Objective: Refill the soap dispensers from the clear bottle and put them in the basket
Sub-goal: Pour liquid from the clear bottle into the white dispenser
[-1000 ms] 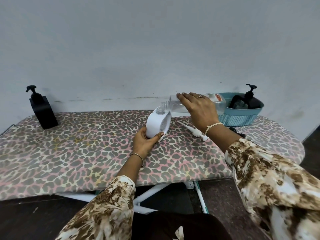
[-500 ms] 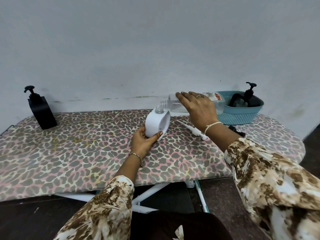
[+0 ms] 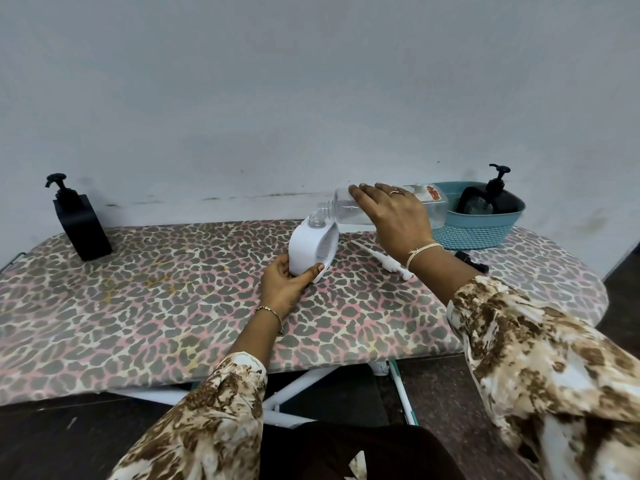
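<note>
A long counter [image 3: 104, 306] covered in leopard-print cloth stands against a pale wall. At its far right sits a teal basket [image 3: 485, 233], already holding a black dispenser [image 3: 498, 199] with its pump on. At the far left, well apart, a second black dispenser [image 3: 81, 223] stands untouched.

Near the middle, the left hand [image 3: 284, 285] is closed around the base of a white dispenser [image 3: 310, 249], keeping it upright on the counter with its open neck at the top. The right hand [image 3: 394, 216] grips the clear bottle [image 3: 433, 209] from above, holding it almost level, its mouth just over the dispenser's neck. The white pump [image 3: 384, 259] lies on the cloth beside the right wrist, with a small dark cap [image 3: 472, 261] beyond.

The clear bottle looks like thin plastic with little liquid left, so probably light and easily squeezed; a hold around the mid-body seems best. The white dispenser looks rigid, smooth and likely tippy on cloth, so bracing it low is sensible.

Compared with half a second ago, the poses match closely; the bottle's mouth seems to sit slightly closer over the neck.
</note>
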{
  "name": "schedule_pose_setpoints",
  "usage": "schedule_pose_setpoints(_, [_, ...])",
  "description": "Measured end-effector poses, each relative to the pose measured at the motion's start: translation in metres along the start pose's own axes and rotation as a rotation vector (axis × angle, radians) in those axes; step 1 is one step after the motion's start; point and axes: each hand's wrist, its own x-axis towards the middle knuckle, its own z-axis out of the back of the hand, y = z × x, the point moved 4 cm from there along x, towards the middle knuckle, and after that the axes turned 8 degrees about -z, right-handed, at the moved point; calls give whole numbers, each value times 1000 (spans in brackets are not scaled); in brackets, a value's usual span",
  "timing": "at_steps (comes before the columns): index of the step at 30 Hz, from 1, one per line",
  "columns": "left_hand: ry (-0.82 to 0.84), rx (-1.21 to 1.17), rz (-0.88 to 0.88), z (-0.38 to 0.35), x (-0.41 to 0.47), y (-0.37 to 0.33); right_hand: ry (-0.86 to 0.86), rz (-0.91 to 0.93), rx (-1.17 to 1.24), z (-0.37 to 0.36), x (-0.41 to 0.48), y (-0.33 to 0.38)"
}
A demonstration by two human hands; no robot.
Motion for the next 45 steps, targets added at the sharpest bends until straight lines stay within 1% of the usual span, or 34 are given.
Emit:
schedule_pose_setpoints(18, [11,10,13,0,2,3,11,-7,-14,2,0,0])
schedule_pose_setpoints(28, [6,26,14,-1,0,0,50,-2,-28,4,0,0])
schedule_pose_setpoints(45, [5,2,5,-2,-3,-6,34,1,-52,8,1,2])
